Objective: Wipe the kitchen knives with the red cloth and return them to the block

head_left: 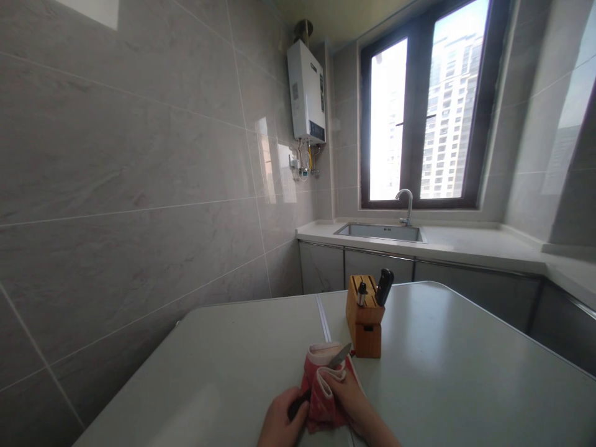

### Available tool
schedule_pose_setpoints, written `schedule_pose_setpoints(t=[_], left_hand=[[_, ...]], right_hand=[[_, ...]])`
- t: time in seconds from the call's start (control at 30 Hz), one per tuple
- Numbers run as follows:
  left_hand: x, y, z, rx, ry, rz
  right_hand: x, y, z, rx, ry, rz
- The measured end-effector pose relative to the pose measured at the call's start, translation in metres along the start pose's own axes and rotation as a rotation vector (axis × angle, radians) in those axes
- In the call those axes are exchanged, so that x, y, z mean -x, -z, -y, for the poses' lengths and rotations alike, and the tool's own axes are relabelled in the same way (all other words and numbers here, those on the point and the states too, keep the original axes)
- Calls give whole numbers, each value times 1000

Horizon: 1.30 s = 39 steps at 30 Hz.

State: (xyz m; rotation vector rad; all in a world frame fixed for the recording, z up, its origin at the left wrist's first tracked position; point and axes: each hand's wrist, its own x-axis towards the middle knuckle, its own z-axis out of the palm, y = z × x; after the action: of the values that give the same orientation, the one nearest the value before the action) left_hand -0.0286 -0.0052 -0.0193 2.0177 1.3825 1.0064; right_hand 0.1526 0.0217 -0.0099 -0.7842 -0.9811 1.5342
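My left hand (282, 415) is closed around the dark handle of a knife (341, 356), whose blade points up and to the right. A red cloth with a white edge (321, 406) is folded about the blade, leaving the tip bare. My right hand (349, 394) grips the cloth from the right, pressing it round the blade; some of its fingers are hidden by the folds. Just beyond the cloth a wooden knife block (367, 338) stands upright on the table. Two black-handled pieces are in its slots.
The pale folding table (233, 360) has a seam down its middle. Behind it runs a white counter (470, 242) with a sink (379, 231) and a curved faucet (408, 208). A tiled wall (139, 155) rises at the left, with a water heater (306, 93) in the corner.
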Motion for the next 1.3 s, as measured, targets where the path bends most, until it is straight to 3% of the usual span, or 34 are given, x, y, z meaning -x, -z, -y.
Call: schedule_pose_setpoints(t=[0.43, 1.07, 1.3], left_hand=[[-3, 6, -8, 1, -3, 37], [-2, 7, -10, 46, -6, -45], [-3, 9, -9, 146, 55, -132]], right_hand=[[0, -1, 1, 26, 38, -36], [1, -3, 4, 3, -2, 25], [5, -7, 10, 23, 26, -6]])
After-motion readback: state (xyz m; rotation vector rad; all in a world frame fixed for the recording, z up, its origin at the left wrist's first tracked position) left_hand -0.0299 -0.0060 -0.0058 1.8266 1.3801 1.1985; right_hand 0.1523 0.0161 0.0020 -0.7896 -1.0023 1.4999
